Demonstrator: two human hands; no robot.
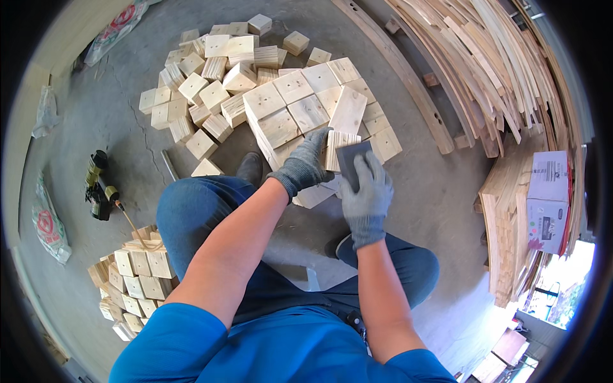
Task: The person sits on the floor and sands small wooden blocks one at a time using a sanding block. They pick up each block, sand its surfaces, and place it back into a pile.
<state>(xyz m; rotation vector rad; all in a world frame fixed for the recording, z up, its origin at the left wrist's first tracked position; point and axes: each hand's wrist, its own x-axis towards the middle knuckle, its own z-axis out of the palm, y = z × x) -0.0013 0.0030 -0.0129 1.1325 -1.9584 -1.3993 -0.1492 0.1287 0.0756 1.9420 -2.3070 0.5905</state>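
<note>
Head view: your left hand [304,163], in a grey knit glove, grasps a small wooden block [341,148] by its left side. Your right hand [369,195], also gloved, grips a flat dark-grey pad [352,165], fingers laid over its face; pad is against the block's right side. Block sits between your 2 hands, over the near part of a neat block stack [279,127]; can't tell if it rests on it. 1 longer block [348,110] lies on top, just beyond. Loose block pile [214,96] at upper left, second stack [143,274] at lower left, black-and-yellow power tool [98,188] on the floor near it. Long planks [482,64] at upper right; printed carton [548,201] at far right.
</note>
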